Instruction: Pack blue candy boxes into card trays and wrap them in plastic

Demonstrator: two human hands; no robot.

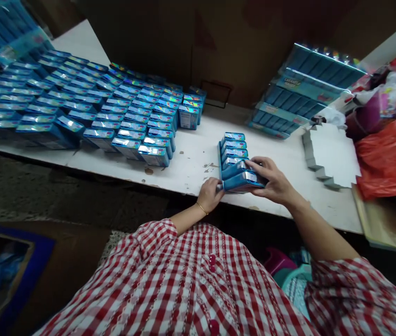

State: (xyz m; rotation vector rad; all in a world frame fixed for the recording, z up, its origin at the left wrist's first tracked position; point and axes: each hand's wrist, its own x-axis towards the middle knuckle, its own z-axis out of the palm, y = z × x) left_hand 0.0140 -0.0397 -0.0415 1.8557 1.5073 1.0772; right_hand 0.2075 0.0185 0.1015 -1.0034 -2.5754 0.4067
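Observation:
A blue tray (pixel 219 158) near the table's front edge holds a row of several small blue boxes (pixel 234 145). The two boxes nearest me (pixel 236 181) lean over to the right. My right hand (pixel 271 179) grips these two by their right ends, thumb and fingers round them. My left hand (pixel 211 195) is closed on the tray's front left corner, its fingertips partly hidden.
Rows of upright blue boxes (pixel 131 116) cover the left of the white table (pixel 191 172). Packed trays (pixel 292 98) are stacked at the back right, beside flat white cardboard pieces (pixel 334 154) and red plastic bags (pixel 390 154). An open carton (pixel 37 261) stands low at left.

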